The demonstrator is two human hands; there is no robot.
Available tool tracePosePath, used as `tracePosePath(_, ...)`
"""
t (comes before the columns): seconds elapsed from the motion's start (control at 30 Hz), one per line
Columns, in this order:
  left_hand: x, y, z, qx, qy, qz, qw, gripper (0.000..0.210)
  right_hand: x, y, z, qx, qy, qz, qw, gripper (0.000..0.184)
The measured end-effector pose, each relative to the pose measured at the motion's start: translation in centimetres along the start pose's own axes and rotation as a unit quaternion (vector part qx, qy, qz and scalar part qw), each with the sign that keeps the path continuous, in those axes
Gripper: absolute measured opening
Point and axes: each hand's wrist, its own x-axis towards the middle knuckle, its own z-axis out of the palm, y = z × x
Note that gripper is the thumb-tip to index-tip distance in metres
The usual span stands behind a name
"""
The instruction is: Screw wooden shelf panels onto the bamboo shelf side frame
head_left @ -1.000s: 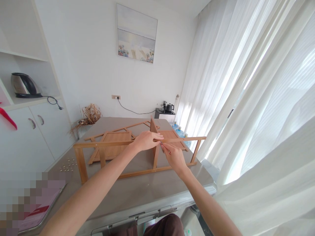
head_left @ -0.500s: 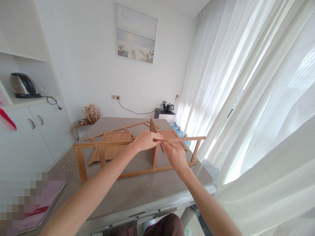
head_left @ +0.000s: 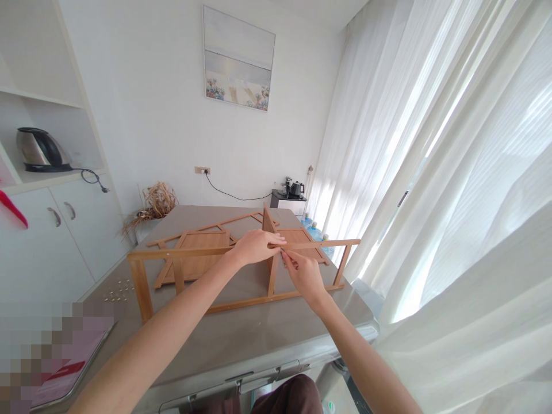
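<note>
A wooden ladder-like frame point(head_left: 198, 252) stands on its long edge on the table, with a wooden shelf panel point(head_left: 268, 221) set upright across its middle. My left hand point(head_left: 255, 247) is closed over the top rail where the panel meets it. Just right of that joint, my right hand point(head_left: 305, 275) pinches at the near side of the rail, fingertips together. Whatever is between those fingertips is too small to make out. Behind the frame lie a slatted wooden panel point(head_left: 200, 256) and another wooden panel point(head_left: 297, 237), flat on the table.
Another thin wooden frame point(head_left: 241, 219) lies at the back of the grey-brown table point(head_left: 259, 336). Several small light-coloured pieces point(head_left: 117, 292) are scattered on the left. Dried plants point(head_left: 157, 201) stand beyond the left edge; white curtains point(head_left: 414, 190) hang close on the right.
My right hand has turned slightly and its fingers have drawn down and in at the joint. The left hand and the frame stay where they were.
</note>
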Motion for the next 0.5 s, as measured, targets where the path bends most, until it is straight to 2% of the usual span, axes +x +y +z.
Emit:
tracePosePath(0.33, 0.01, -0.16, 0.09, -0.007, -0.001, -0.003, 1.000, 0.033, -0.13, -0.37, 0.29, -0.011, 0.005, 0.017, 1.000, 0.033)
tracePosePath(0.4, 0.02, -0.22, 0.12, -0.006, 0.002, 0.003, 1.000, 0.033, -0.06, -0.34, 0.37, 0.032, -0.005, 0.036, 0.999, 0.032)
tracePosePath(0.5, 0.01, -0.16, 0.11, -0.006, 0.001, 0.005, 1.000, 0.033, 0.09, -0.29, 0.64, 0.153, -0.038, 0.077, 0.984, 0.032)
